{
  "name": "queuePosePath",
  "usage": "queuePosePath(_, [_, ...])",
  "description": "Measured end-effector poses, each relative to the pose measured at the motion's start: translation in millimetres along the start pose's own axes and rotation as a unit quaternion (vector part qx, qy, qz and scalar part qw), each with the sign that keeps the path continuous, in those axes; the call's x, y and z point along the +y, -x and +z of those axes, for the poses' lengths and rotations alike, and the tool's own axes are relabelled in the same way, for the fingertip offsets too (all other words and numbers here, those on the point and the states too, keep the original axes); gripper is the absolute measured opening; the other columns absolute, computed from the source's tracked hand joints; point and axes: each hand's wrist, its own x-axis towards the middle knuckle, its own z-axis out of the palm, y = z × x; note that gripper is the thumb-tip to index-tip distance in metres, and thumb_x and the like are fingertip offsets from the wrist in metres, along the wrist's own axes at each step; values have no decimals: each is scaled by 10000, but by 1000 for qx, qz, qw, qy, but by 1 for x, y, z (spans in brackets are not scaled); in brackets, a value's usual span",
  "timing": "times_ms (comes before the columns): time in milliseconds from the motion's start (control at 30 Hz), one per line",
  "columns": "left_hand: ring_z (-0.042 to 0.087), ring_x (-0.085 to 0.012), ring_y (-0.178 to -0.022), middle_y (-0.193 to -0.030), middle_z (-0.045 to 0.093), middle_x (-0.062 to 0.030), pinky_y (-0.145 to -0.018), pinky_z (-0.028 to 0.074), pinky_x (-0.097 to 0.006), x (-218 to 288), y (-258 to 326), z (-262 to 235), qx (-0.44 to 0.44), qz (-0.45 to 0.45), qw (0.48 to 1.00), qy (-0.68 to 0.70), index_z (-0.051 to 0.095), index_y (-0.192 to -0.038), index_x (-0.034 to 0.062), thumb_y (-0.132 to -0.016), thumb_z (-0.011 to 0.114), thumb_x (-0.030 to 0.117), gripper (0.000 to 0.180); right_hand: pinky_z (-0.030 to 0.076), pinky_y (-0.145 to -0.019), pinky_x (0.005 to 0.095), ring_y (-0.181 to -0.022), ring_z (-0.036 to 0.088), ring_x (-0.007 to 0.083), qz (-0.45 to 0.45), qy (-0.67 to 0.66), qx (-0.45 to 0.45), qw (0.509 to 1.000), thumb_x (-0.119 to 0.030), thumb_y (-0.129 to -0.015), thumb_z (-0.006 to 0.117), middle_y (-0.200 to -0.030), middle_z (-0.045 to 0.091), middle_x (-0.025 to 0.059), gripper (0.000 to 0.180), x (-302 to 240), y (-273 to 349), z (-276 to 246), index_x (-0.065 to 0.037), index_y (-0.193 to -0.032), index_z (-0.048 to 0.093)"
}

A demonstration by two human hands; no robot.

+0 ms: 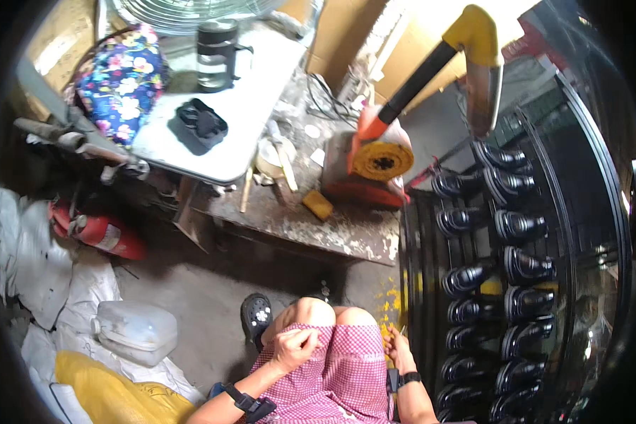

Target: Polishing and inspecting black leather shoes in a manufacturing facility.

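Note:
My left hand (296,348) rests on my left thigh, over the red-and-white checked cloth (357,346). Its fingers are curled closed, and whatever may be inside them is hidden. Beside my right knee, my right hand (398,351) hangs with its fingers loosely apart, holding nothing I can see. The closest things to it are black shoes (466,311) standing in two rows on a dark rack (420,318) to the right. Each wrist wears a dark strap.
Ahead, a worn bench (346,240) bears an orange machine with a yellow wheel (383,162) and a yellow block (317,205). A white table (254,113) holds a tumbler (217,56) and black tray (199,127). Left lie a fire extinguisher (99,233), plastic jug (134,332) and sacks (42,268).

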Motion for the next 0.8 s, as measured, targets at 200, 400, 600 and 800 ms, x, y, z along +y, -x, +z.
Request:
queuePosePath(200, [595,-201,-528,-570,595,-68,-500,463,-304,-3,6,4,22,33,999,6,622,-684,56,-758,603,85,82,306,-365,277,-427,441,127,-159,-84,133,975,-206,-790,604,-606,525,46,161,-5,-5,-36,-83,-892,588])
queuePosePath(400, [611,-161,-542,-593,624,-86,-544,478,-281,-3,2,-7,-12,-43,999,14,596,-695,-36,-844,482,56,209,307,-302,275,-307,360,138,-245,-238,308,888,-395,-766,636,-563,569,68,335,-63,-1,-37,-66,-766,576])
queuePosePath(600, [615,-208,-590,-595,623,-49,-575,472,-300,6,-6,6,-30,-59,997,35,599,-724,-19,-824,508,43,148,285,-335,228,-372,357,144,-189,-396,268,858,-608,-650,666,-533,425,78,619,-100,-8,-99,-201,-993,348])
queuePosePath(800, [609,-203,-563,-591,622,-45,-547,468,-296,5,-2,1,-38,-55,997,26,597,-723,-11,-817,506,31,138,266,-385,262,-405,299,166,-117,-430,211,870,-684,-676,574,-504,273,31,638,-120,-37,-113,-81,-736,374])
